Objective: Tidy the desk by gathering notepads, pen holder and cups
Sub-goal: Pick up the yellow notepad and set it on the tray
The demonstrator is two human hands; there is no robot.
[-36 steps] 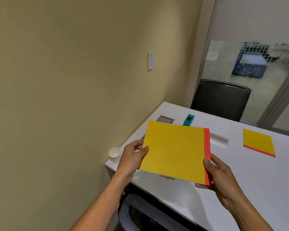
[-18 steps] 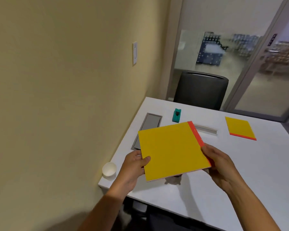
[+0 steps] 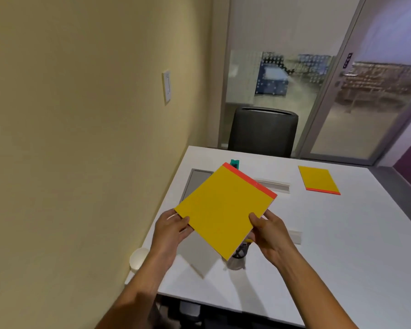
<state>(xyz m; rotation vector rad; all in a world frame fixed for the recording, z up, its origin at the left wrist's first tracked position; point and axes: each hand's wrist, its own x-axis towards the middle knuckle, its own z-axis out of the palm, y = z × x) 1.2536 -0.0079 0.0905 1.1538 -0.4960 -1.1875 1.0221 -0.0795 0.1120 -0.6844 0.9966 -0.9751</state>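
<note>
1. Above the near left part of the bench (image 3: 330,233), I hold a yellow notepad (image 3: 223,210) with a red binding strip along its far edge; it is lifted clear of the surface and turned diagonally, one corner pointing toward me.
2. My left hand (image 3: 171,230) grips the notepad's left corner: thumb on top, fingers (image 3: 170,213) closed underneath.
3. My right hand (image 3: 269,231) grips the notepad's right edge: thumb on the yellow cover, remaining fingers wrapped under the pad.
4. A second yellow notepad (image 3: 318,179) lies flat near the bench's far right area, red strip on its near edge, well apart from the held one.
5. A white cup (image 3: 139,257) stands at the bench's near left corner, beside the wall and next to my left forearm.
6. A dark mesh pen holder (image 3: 240,252) stands on the bench beneath the held notepad's near corner; it is mostly hidden.
7. A teal object (image 3: 235,163) sits near the far edge, partly hidden behind the notepad's red strip.
8. A grey recessed panel (image 3: 196,184) lies along the bench's left edge.
9. A dark chair (image 3: 263,131) stands beyond the far edge.
</note>
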